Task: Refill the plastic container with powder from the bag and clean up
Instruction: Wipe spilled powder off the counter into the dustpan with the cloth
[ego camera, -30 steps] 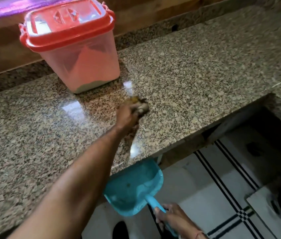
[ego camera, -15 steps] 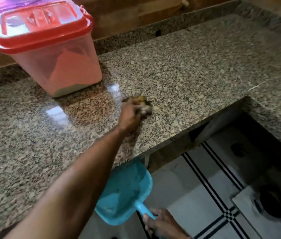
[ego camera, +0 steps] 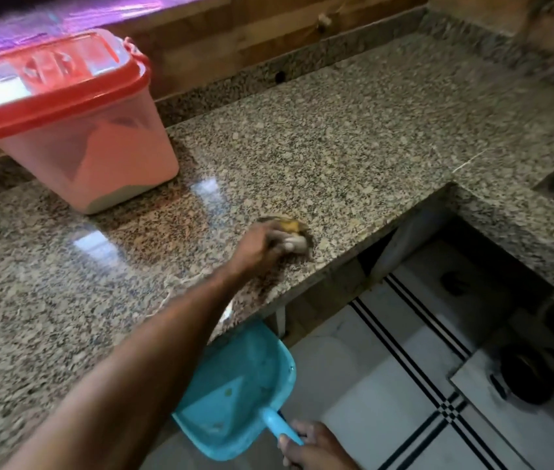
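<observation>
Fingers of the left hand (ego camera: 258,248) curled around a blurred yellowish scrubbing pad (ego camera: 291,226) near the speckled granite countertop's (ego camera: 353,147) front edge. The right hand (ego camera: 314,447) gripped a blue plastic dustpan (ego camera: 235,381) just below that edge. The lidded red-topped translucent plastic container (ego camera: 75,137) stood at the back-left.

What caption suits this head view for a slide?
Left hand presses sponge on granite counter; right hand holds blue dustpan below its edge.
</observation>
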